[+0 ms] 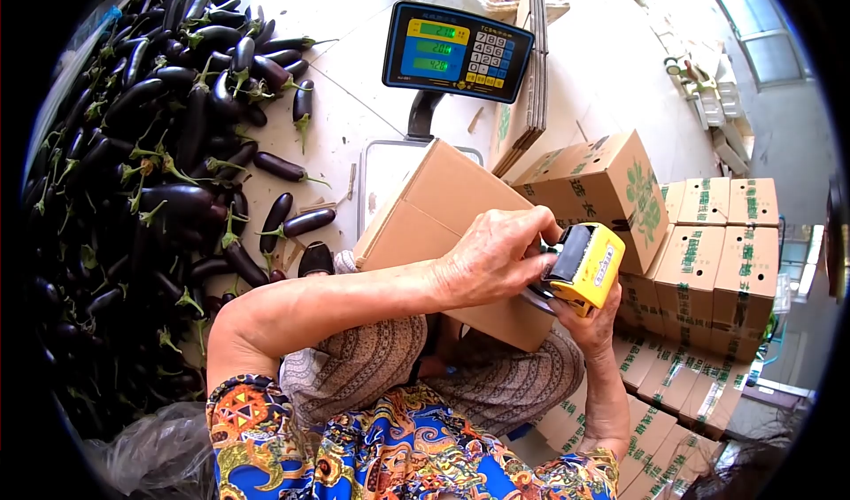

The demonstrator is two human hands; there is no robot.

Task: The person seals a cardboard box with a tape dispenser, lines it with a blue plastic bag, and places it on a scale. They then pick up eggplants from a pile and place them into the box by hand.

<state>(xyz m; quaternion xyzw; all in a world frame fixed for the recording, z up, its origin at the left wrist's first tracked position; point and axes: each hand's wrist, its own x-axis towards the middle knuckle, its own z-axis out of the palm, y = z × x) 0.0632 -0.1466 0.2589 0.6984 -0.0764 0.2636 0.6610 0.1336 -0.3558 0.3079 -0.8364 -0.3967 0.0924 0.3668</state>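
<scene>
Dispenser point(598, 265) in yellow, one of them, firmly gripped by the right hand point(588, 325), thumb at its lower edge! It sits over the carton's right end, its long axis slanting from upper right to lower left, dark roller side facing left. And here's the left hand point(496, 257), palm down, fingers bent in against that roller side; whether they pinch anything there, I cannot tell.

Under the hands, one brown carton point(416, 221), tilted, long axis running from upper left down to lower right, its lower end between the patterned trouser legs point(354, 358).

Out past it, one scale display point(459, 51), three green readouts lit, above one pale weighing platform point(390, 168), partly covered by the carton in view; contact there is unclear. Just right of the display, flattened cardboard point(524, 84) stands on edge, too tightly layered to count.

Over to the right, printed cartons point(699, 261) stacked in rows, overlapping too much for a sure count. And across the left, a big heap of eggplants point(177, 199), far too many to number, some lying loose near the platform!
</scene>
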